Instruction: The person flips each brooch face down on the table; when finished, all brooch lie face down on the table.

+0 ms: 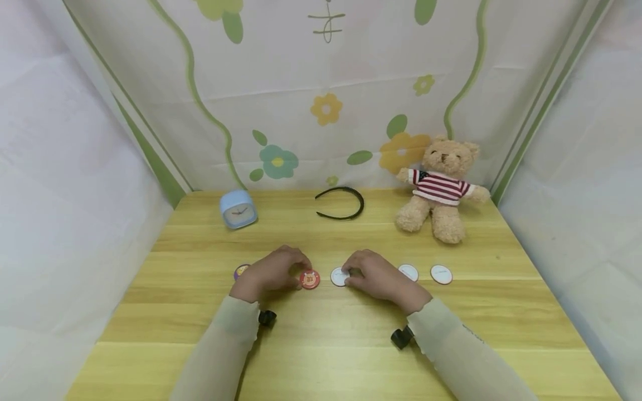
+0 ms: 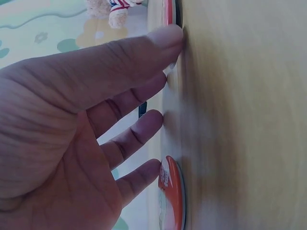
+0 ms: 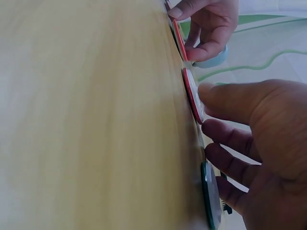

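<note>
In the head view my left hand (image 1: 275, 271) holds a red round badge (image 1: 309, 279) with a cartoon figure on its face, thumb and index finger at its edges. Close to its right, my right hand (image 1: 375, 275) has thumb and index finger on a white-faced round badge (image 1: 340, 276) with a red rim. In the right wrist view the thumb lies against that badge's face (image 3: 193, 96). Under the left hand's other fingers stands an orange-red badge (image 2: 173, 194). A dark-green-rimmed badge (image 3: 210, 194) lies by the right hand's lower fingers.
A purple badge (image 1: 241, 270) shows partly behind the left wrist. Two white badges, one partly covered (image 1: 409, 272) and one in full view (image 1: 441, 274), lie to the right. Along the back are a blue clock (image 1: 238, 209), a black headband (image 1: 360, 203) and a teddy bear (image 1: 440, 189).
</note>
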The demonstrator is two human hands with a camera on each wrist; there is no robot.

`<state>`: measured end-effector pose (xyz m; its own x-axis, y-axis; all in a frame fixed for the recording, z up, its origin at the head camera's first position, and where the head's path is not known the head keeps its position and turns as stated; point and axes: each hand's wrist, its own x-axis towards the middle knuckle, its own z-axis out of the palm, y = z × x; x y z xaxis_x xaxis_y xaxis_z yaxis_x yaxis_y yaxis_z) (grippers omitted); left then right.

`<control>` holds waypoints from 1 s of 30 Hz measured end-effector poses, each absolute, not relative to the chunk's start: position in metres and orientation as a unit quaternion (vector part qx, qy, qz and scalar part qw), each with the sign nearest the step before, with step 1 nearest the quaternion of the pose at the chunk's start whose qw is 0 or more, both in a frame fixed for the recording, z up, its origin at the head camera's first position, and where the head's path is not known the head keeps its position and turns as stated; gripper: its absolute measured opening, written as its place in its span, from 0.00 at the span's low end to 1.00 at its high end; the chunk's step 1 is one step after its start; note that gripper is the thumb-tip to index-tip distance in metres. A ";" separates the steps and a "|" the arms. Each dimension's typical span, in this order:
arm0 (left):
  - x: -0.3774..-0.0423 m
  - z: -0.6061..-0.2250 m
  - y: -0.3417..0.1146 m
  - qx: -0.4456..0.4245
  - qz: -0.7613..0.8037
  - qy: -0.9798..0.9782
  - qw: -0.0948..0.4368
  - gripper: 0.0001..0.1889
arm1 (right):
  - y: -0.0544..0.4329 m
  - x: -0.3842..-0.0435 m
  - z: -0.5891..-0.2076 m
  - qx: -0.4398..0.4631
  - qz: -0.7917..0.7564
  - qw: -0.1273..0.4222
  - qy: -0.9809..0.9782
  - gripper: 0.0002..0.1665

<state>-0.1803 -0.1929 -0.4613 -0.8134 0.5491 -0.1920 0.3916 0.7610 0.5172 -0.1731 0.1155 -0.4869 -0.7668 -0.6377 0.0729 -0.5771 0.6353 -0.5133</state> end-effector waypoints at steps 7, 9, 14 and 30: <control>-0.180 -0.463 -0.194 0.250 0.245 0.921 0.169 0.17 | 0.094 -0.176 -0.491 -0.351 -0.264 0.051 0.897 0.15; -0.179 -0.464 -0.195 0.249 0.243 0.922 0.168 0.17 | 0.087 -0.176 -0.491 -0.358 -0.263 0.049 0.894 0.16; -0.177 -0.467 -0.194 0.244 0.247 0.923 0.166 0.16 | 0.070 -0.176 -0.492 -0.360 -0.258 0.060 0.894 0.18; -0.180 -0.463 -0.192 0.259 0.245 0.922 0.150 0.11 | 0.045 -0.178 -0.489 -0.384 -0.241 0.028 0.891 0.08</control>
